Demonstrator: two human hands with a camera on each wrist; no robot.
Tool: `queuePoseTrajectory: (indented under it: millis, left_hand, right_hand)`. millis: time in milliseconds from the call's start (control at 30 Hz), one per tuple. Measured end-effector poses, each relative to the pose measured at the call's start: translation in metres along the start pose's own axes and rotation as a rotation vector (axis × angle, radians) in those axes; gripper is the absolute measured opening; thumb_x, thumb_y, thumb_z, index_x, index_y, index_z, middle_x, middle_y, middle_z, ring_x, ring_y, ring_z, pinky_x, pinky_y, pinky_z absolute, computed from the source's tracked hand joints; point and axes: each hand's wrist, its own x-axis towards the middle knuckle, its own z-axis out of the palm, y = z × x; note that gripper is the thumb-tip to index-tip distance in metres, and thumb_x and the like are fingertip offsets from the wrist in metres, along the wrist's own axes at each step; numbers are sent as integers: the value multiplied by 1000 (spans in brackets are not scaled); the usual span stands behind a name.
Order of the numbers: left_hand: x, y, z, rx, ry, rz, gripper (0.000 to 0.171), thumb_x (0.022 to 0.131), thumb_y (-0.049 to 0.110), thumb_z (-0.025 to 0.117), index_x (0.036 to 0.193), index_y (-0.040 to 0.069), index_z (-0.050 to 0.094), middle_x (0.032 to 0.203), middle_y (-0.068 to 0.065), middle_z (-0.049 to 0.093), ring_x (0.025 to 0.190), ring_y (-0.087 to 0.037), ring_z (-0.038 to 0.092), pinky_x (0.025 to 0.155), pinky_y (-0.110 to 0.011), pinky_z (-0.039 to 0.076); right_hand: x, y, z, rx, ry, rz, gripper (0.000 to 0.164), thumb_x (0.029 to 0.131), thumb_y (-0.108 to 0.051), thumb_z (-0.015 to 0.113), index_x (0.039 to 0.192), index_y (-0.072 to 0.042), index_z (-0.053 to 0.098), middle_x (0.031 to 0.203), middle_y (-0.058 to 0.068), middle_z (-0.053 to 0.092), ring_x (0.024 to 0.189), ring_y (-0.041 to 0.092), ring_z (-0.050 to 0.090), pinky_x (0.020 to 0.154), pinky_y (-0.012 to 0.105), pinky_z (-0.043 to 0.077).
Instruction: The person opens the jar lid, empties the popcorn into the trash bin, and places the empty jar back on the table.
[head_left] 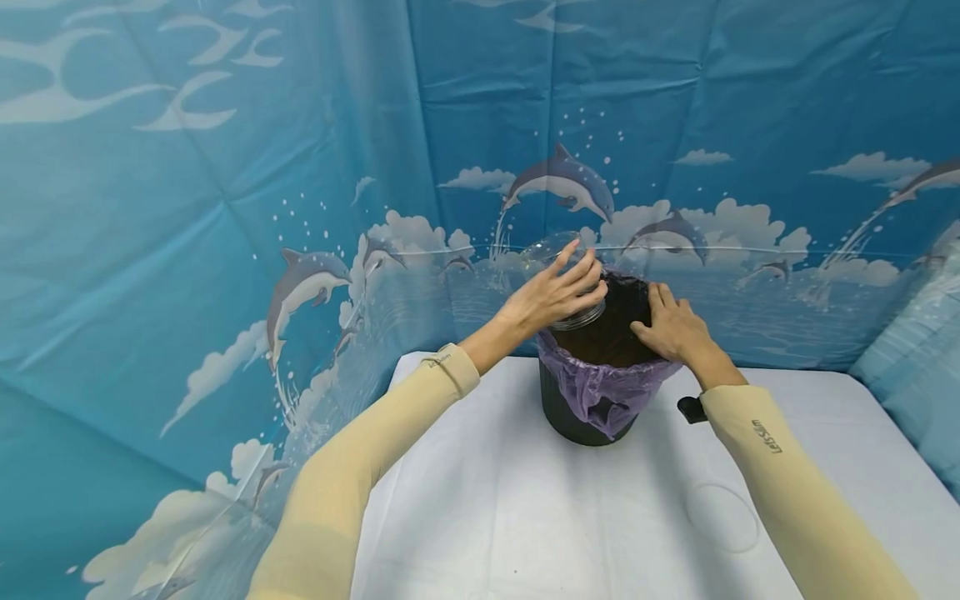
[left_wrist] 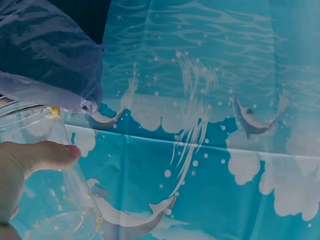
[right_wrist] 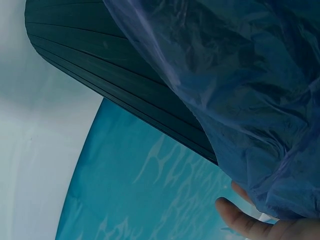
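A dark ribbed bin [head_left: 557, 404] stands upright, lined with a thin purple plastic bag [head_left: 600, 387] folded over its rim. My left hand [head_left: 558, 292] grips a clear jar [head_left: 585, 317], tilted mouth-down over the bin's left side. Small yellowish bits cling inside the jar [left_wrist: 67, 200] in the left wrist view, where my thumb [left_wrist: 50, 155] presses along its side. On the bin's right side, my right hand [head_left: 675, 325] holds the bagged rim, with the thumb reaching over the opening. The bin's inside is dark, its contents indistinct.
The bin stands near the back edge of a white-covered table [head_left: 480, 508]. A thin clear ring [head_left: 722, 518] lies near my right forearm. A small black object [head_left: 692, 409] shows beside the right cuff. Blue dolphin-printed sheets [head_left: 480, 100] hang close behind and to the left.
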Motion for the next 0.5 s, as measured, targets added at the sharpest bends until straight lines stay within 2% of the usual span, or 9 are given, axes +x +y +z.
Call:
queuePoseTrajectory:
  millis: [100,200,267,367,500]
  left_hand:
    - [-2,0,0,-12,-15,-2,48,110,8,45,153,27,35,155,-7,42,149,-27,39,129,-54,24]
    - [-5,1,2,-49,-20,-46,45,110,7,44,150,27,37,155,-7,43,149,-27,40,128,-55,24]
    - [-8,1,4,-100,-25,-104,44,109,9,46,148,27,40,154,-6,45,148,-27,40,128,-56,24]
    - [-14,1,6,-212,-56,-212,47,106,16,58,149,27,42,154,-6,46,149,-28,39,128,-57,23]
    - [-25,3,8,-354,-123,-347,73,90,27,80,152,27,41,156,-7,44,151,-29,36,127,-60,22]
  right_hand:
    - [1,-1,0,-2,-1,-1,86,107,-37,43,160,11,-2,166,35,-1,144,65,17,109,76,34]
    - [1,-1,1,0,1,-4,86,107,-37,44,160,11,-3,167,36,-1,144,65,16,110,76,33]
    - [1,-1,1,6,4,-7,86,107,-37,45,160,11,-4,166,36,-1,145,65,15,111,76,32]
    - [0,0,1,15,4,-14,86,107,-36,45,160,11,-5,166,37,-2,145,65,13,112,76,30]
    - [-1,4,0,17,-2,-21,86,108,-35,45,160,11,-6,166,37,-3,146,65,12,113,76,28]
